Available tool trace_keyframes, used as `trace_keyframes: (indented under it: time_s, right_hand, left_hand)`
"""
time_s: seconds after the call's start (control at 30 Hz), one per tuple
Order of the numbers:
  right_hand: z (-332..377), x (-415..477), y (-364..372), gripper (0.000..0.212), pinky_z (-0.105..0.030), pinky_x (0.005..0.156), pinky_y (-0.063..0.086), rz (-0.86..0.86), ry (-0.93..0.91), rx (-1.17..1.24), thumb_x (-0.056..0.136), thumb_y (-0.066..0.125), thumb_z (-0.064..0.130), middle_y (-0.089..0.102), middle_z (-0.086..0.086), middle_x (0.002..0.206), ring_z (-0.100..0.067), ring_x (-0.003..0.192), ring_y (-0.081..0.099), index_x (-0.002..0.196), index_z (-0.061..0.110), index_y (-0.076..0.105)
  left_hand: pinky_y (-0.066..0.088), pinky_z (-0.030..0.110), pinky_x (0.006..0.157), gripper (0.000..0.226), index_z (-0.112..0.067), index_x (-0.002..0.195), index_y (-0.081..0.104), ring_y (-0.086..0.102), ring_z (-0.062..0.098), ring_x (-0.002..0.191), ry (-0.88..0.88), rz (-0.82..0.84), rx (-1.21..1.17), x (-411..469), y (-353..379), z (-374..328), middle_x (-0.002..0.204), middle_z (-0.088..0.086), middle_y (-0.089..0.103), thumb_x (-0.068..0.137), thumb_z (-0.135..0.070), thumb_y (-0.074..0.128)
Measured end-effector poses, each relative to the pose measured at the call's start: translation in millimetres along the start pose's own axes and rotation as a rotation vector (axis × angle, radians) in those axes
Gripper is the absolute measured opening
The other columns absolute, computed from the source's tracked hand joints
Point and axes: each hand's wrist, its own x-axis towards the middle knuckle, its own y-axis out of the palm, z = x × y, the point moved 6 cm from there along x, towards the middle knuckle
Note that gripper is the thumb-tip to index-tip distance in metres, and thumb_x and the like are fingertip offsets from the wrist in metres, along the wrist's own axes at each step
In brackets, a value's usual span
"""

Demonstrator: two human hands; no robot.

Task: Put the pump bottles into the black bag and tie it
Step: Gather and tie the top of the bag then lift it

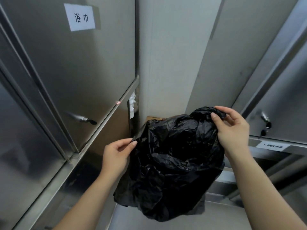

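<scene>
A crumpled black plastic bag (172,163) hangs in front of me, held up between both hands. My left hand (116,153) pinches the bag's left edge between thumb and fingers. My right hand (232,128) grips the bag's upper right edge. The bag's mouth faces up and looks partly spread; its inside is dark. No pump bottle shows anywhere in the view.
Stainless steel cabinet doors stand on the left, one with a white paper label (81,17) and a handle (81,118). Another steel cabinet with a lock and keys (265,125) is on the right. A white pillar (166,63) stands between them, with cardboard (152,117) behind the bag.
</scene>
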Motion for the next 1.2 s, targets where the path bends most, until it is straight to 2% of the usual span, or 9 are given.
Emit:
trace_keyframes:
  time_s: [0.07, 0.17, 0.4, 0.57, 0.63, 0.77, 0.9, 1.07, 1.2]
  right_hand:
    - [4.1, 3.1, -3.3, 0.024, -0.023, 0.078, 0.051, -0.024, -0.014, -0.001, 0.081, 0.071, 0.016, 0.071, 0.008, 0.086, -0.012, 0.084, 0.066, 0.085, 0.040, 0.071]
    - [9.1, 6.8, -4.5, 0.024, -0.027, 0.081, 0.052, -0.038, -0.032, 0.018, 0.081, 0.071, 0.015, 0.072, 0.007, 0.088, -0.016, 0.088, 0.067, 0.086, 0.038, 0.071]
    - [44.3, 23.4, 7.8, 0.028, -0.018, 0.077, 0.052, -0.058, -0.105, 0.049, 0.081, 0.070, 0.010, 0.071, 0.009, 0.085, -0.008, 0.082, 0.067, 0.080, 0.038, 0.071]
    - [97.2, 53.7, 13.1, 0.025, -0.019, 0.080, 0.052, -0.106, -0.235, -0.005, 0.081, 0.070, 0.012, 0.070, 0.010, 0.089, -0.010, 0.089, 0.066, 0.082, 0.037, 0.069]
    - [118.4, 66.8, 16.4, 0.025, -0.018, 0.080, 0.050, -0.128, -0.278, -0.013, 0.082, 0.069, 0.012, 0.070, 0.008, 0.089, -0.011, 0.090, 0.065, 0.082, 0.037, 0.068]
    - [153.2, 90.4, 31.0, 0.025, -0.002, 0.066, 0.042, -0.159, -0.364, -0.050, 0.081, 0.069, 0.012, 0.067, 0.015, 0.086, 0.010, 0.077, 0.058, 0.081, 0.036, 0.066]
    - [171.6, 116.3, 43.1, 0.018, -0.002, 0.061, 0.041, -0.183, -0.425, -0.061, 0.082, 0.069, 0.014, 0.065, 0.018, 0.083, 0.015, 0.068, 0.057, 0.088, 0.030, 0.068]
    - [185.9, 159.6, 57.3, 0.015, -0.008, 0.064, 0.046, -0.184, -0.451, -0.053, 0.082, 0.068, 0.016, 0.067, 0.013, 0.086, 0.010, 0.064, 0.058, 0.092, 0.028, 0.069]
    - [180.7, 190.9, 76.8, 0.017, -0.010, 0.061, 0.048, -0.139, -0.493, -0.033, 0.082, 0.067, 0.015, 0.066, 0.021, 0.082, 0.005, 0.065, 0.058, 0.090, 0.030, 0.069]
  left_hand:
    - [0.044, 0.005, 0.053, 0.014, -0.024, 0.080, 0.073, 0.058, -0.009, 0.051, 0.023, 0.011, -0.017, 7.7, 10.6, -14.8, 0.057, -0.018, 0.069, 0.077, -0.011, 0.075]
    - [0.045, 0.005, 0.057, 0.017, -0.033, 0.075, 0.072, 0.061, -0.008, 0.056, 0.090, 0.034, 0.021, 19.9, 21.1, -37.4, 0.062, -0.019, 0.071, 0.075, -0.017, 0.077]
    - [0.044, 0.002, 0.060, 0.012, -0.029, 0.078, 0.074, 0.062, -0.010, 0.058, 0.236, 0.088, 0.038, 57.9, 36.7, -110.5, 0.063, -0.025, 0.070, 0.073, -0.019, 0.079]
    - [0.056, 0.026, 0.072, 0.012, -0.037, 0.069, 0.076, 0.067, 0.009, 0.067, 0.293, 0.056, -0.033, 95.4, 28.1, -176.0, 0.068, -0.008, 0.075, 0.071, -0.027, 0.080]
    - [0.057, 0.033, 0.078, 0.011, -0.036, 0.069, 0.076, 0.068, 0.010, 0.068, 0.298, 0.056, -0.091, 111.0, 26.8, -200.3, 0.068, -0.006, 0.075, 0.073, -0.026, 0.080]
    - [0.055, 0.043, 0.087, 0.011, -0.031, 0.066, 0.075, 0.067, 0.012, 0.073, 0.356, 0.115, -0.097, 134.9, 46.2, -246.1, 0.072, -0.005, 0.074, 0.074, -0.024, 0.079]
    - [0.055, 0.043, 0.089, 0.011, -0.030, 0.067, 0.074, 0.064, 0.008, 0.069, 0.408, 0.135, -0.108, 159.4, 68.5, -282.5, 0.067, -0.011, 0.071, 0.076, -0.025, 0.077]
    - [0.054, 0.042, 0.088, 0.009, -0.024, 0.071, 0.073, 0.064, 0.013, 0.072, 0.437, 0.142, -0.147, 196.5, 98.9, -314.6, 0.074, -0.002, 0.071, 0.077, -0.020, 0.076]
    - [0.054, 0.038, 0.085, 0.004, -0.025, 0.073, 0.074, 0.066, 0.015, 0.076, 0.483, 0.131, -0.112, 228.0, 127.3, -324.7, 0.081, 0.001, 0.074, 0.076, -0.025, 0.077]
